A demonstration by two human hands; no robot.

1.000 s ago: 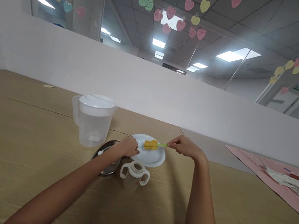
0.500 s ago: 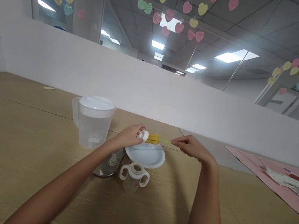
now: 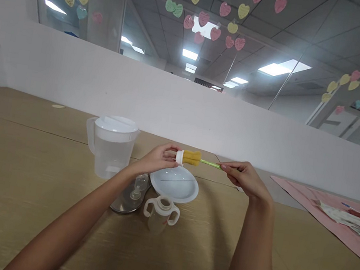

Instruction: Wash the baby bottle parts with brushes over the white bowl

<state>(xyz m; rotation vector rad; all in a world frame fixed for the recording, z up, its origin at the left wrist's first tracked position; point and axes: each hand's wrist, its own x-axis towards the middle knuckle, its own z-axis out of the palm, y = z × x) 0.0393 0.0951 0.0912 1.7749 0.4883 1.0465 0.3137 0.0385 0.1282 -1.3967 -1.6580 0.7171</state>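
Nearest me on the desk, between my two forearms, a two-handled bottle stands upright with its mouth uncovered. Just behind it and to the left is a metal tray, partly hidden by my left forearm, with clear teat-like pieces on it. Beyond the bottle sits a white plate.

Above the plate's far side, my left hand has its fingers closed around a white ring. The yellow sponge head of a brush meets that ring from the right; I can't tell how far inside it reaches. My right hand pinches the brush's thin green handle between its fingers, holding the brush roughly level.

Left of the plate and farther back, a translucent jug stands with its white lid on. Off to my right, a pink cloth has a patterned cloth on it. Behind everything runs a white wall, topped by glass dotted with heart-shaped notes.
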